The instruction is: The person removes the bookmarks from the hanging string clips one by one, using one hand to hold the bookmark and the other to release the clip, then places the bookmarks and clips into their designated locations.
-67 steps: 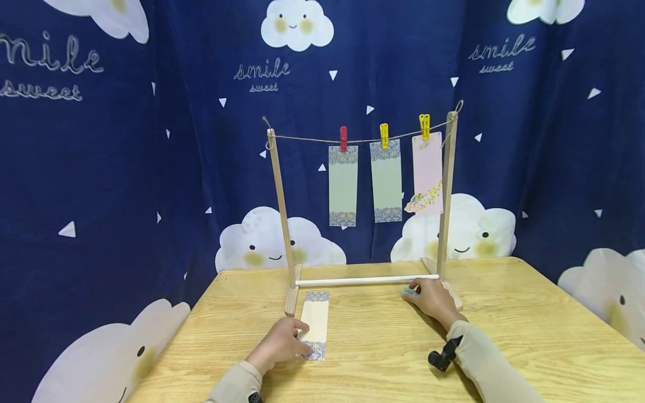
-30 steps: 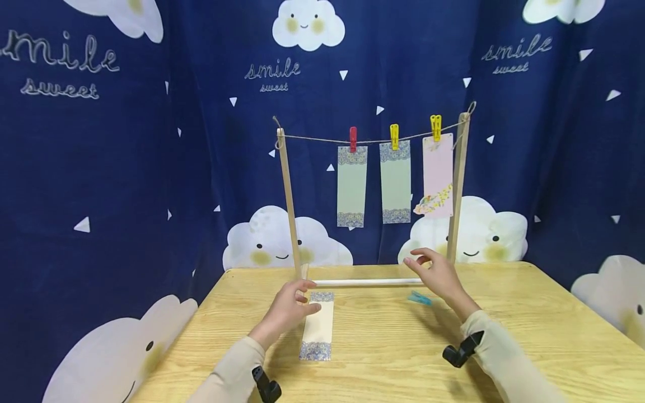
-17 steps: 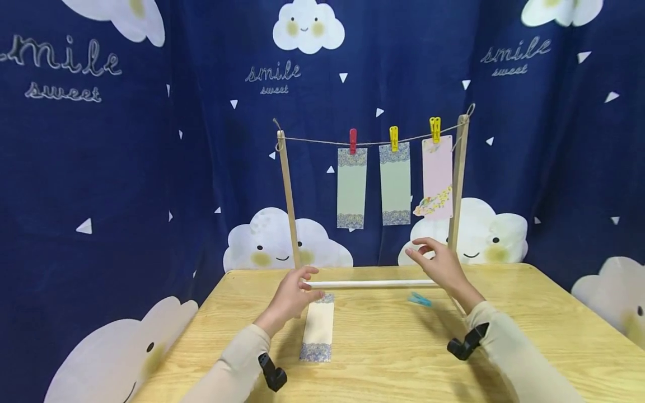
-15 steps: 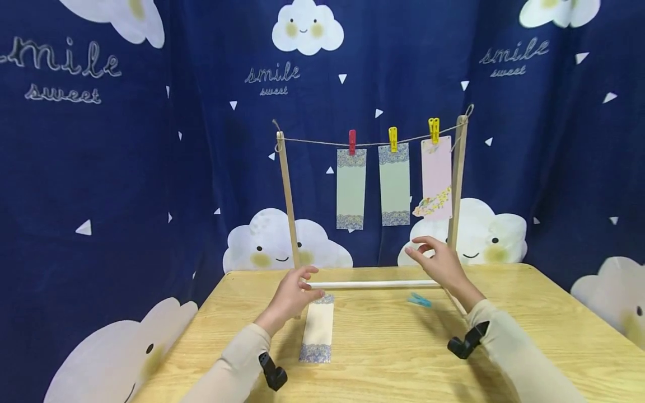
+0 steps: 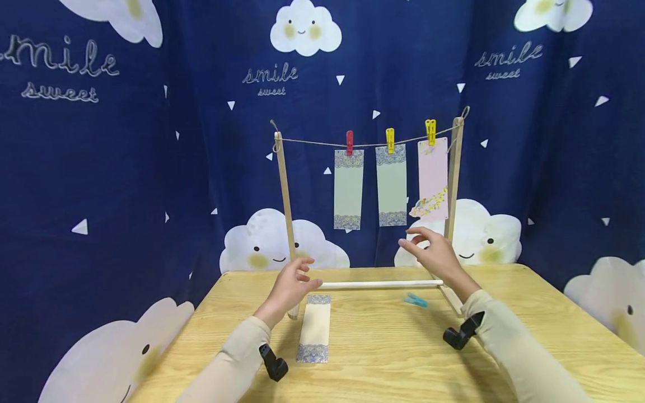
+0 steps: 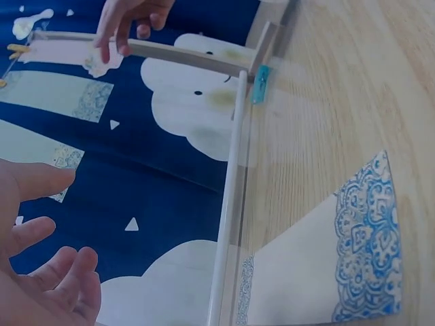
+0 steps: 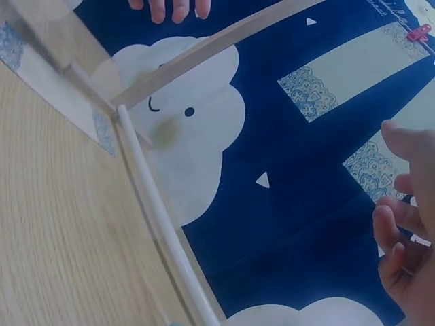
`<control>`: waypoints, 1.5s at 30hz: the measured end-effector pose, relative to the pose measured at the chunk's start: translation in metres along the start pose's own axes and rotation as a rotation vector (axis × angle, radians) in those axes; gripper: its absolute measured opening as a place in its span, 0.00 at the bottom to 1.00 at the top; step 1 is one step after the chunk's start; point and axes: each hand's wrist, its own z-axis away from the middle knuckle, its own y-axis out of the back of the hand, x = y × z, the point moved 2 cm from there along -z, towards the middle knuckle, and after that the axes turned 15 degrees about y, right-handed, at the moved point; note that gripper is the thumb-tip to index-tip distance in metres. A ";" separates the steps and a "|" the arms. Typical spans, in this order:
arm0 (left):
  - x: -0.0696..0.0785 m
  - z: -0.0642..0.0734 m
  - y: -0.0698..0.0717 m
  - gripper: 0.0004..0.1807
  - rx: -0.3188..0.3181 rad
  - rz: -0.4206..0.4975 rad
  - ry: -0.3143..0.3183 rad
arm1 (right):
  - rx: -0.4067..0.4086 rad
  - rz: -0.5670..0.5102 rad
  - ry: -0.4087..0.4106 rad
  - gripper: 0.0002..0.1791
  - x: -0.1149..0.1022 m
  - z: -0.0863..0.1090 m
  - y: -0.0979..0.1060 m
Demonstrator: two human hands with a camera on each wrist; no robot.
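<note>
My left hand (image 5: 291, 285) hovers in the air near the rack's left post, its fingers loosely bent and nothing between them. Just in front of it, a cream card (image 5: 314, 327) with blue lace-patterned ends lies flat on the table. Raised below the hanging pink card (image 5: 433, 173), my right hand (image 5: 435, 257) holds nothing; thumb and forefinger stand apart. A blue clothespin (image 5: 415, 300) lies on the table beneath it. On the string hang two green cards (image 5: 349, 190), one by a red clothespin (image 5: 350, 143), the other by a yellow clothespin (image 5: 390, 140). Yellow clips hold the pink card.
The wooden rack stands at the table's back, with a left post (image 5: 284, 196), a right post (image 5: 455, 173) and a white crossbar (image 5: 383, 284) low between them. Behind it hangs a dark blue curtain (image 5: 126, 184) with clouds. The wooden table (image 5: 373, 347) reaches toward me.
My right hand has let go of the blue clothespin on the table and risen. My left hand has lifted away from the cream card, up and forward. The hanging cards stay as they were.
</note>
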 end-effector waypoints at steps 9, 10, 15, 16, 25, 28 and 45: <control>0.010 -0.007 -0.001 0.28 -0.001 0.027 0.008 | -0.021 -0.012 -0.001 0.34 -0.009 -0.010 0.002; 0.010 -0.008 -0.002 0.28 -0.003 0.030 0.009 | -0.017 -0.011 0.001 0.34 -0.010 -0.012 0.002; 0.012 -0.014 -0.004 0.29 -0.014 0.064 0.033 | 0.008 -0.018 0.038 0.32 -0.016 -0.019 0.004; 0.013 -0.016 -0.005 0.29 -0.018 0.078 0.037 | 0.013 -0.023 0.045 0.31 -0.018 -0.021 0.004; 0.007 -0.032 -0.009 0.31 -0.086 0.256 0.054 | 0.011 -0.133 0.037 0.31 -0.030 -0.031 0.002; 0.006 -0.037 -0.008 0.32 -0.116 0.307 0.050 | 0.007 -0.180 0.030 0.32 -0.033 -0.034 0.003; 0.024 -0.061 -0.009 0.31 -0.277 0.500 0.035 | -0.020 -0.578 -0.095 0.37 -0.045 -0.056 0.010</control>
